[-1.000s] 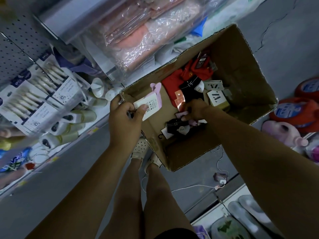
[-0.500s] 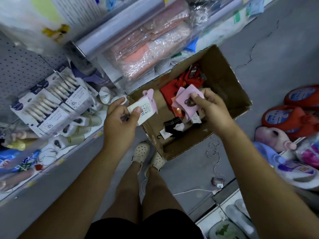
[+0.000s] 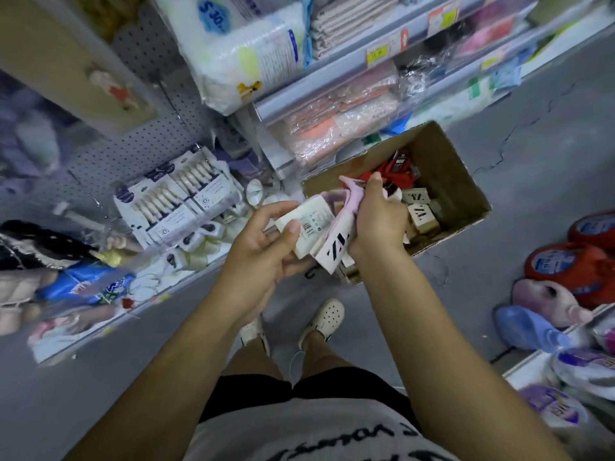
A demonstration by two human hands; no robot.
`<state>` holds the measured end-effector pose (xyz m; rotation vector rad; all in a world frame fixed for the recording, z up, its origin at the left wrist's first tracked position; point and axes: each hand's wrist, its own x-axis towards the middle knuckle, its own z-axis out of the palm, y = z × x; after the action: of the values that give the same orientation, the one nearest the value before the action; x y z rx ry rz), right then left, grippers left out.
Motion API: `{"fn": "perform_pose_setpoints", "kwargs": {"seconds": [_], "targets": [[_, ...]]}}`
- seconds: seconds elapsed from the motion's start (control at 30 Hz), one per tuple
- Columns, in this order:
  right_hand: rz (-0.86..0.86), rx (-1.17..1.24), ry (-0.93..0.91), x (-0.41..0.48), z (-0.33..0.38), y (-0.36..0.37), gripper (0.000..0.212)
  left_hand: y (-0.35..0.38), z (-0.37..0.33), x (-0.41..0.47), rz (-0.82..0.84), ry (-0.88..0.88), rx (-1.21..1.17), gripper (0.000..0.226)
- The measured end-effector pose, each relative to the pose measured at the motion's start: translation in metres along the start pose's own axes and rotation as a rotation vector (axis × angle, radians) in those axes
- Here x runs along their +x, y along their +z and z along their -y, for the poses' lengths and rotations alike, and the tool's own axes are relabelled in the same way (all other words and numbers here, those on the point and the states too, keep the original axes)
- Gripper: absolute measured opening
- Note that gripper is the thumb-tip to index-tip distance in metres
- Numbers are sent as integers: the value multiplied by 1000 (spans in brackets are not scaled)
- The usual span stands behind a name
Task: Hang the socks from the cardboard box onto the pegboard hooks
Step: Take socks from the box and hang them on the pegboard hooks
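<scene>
The pegboard [image 3: 146,134] rises at left; the cardboard box [image 3: 446,181] sits on the floor, more socks inside. Above its near corner, the left hand [image 3: 263,257] pinches a white-labelled sock pack [image 3: 307,224], and the right hand [image 3: 379,217] clasps pink socks [image 3: 346,207].

Sock labels [image 3: 332,251] — partly behind hands [image 3: 379,224]

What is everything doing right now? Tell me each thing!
Left hand: gripping a white sock card.
Right hand: gripping pink socks.
Cardboard box: open, on the floor, socks inside.
Red socks: lying in the box.
Pegboard: partly bare.
</scene>
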<state>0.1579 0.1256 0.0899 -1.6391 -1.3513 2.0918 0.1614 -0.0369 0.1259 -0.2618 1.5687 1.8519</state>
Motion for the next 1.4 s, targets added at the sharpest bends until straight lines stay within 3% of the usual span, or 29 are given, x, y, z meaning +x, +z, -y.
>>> {"fn": "perform_pose_setpoints", "kwargs": {"seconds": [0.07,0.2,0.33,0.5,0.67,0.73,0.8,0.87,0.97,1.07,1.2,1.33,1.4], "targets": [[-93,45,-54,-12,-12,18,65,-10,-1,-20,26,0,-43,42],[-280,38,-136,-43,-30,48,43,-32,0,-51,-27,74,73,40],[-253,-4,-187,-81,-46,82,46,-72,-10,-74,-114,123,101,36],[41,-154,-210,-142,-74,117,46,-149,-33,-102,-205,193,118,23],[429,-271,-336,-206,-107,145,74,-218,-63,-136,-249,261,30,25],[506,-353,-467,-224,-120,147,79,-245,-73,-150,-263,299,4,26],[574,-501,-709,-241,-126,146,87,-270,-83,-163,-262,323,5,24],[726,-654,-954,-260,-123,147,78,-292,-93,-178,-228,320,26,24],[938,-874,-1112,-288,-116,159,73,-317,-104,-199,-140,295,53,29],[992,-889,-1088,-310,-115,175,67,-335,-108,-216,-82,295,71,32],[991,-711,-936,-325,-121,189,44,-353,-109,-231,-56,331,45,37],[932,-596,-878,-324,-129,202,24,-367,-108,-237,-55,363,12,38],[907,-537,-831,-324,-126,206,24,-374,-112,-239,-75,363,3,36]]}}
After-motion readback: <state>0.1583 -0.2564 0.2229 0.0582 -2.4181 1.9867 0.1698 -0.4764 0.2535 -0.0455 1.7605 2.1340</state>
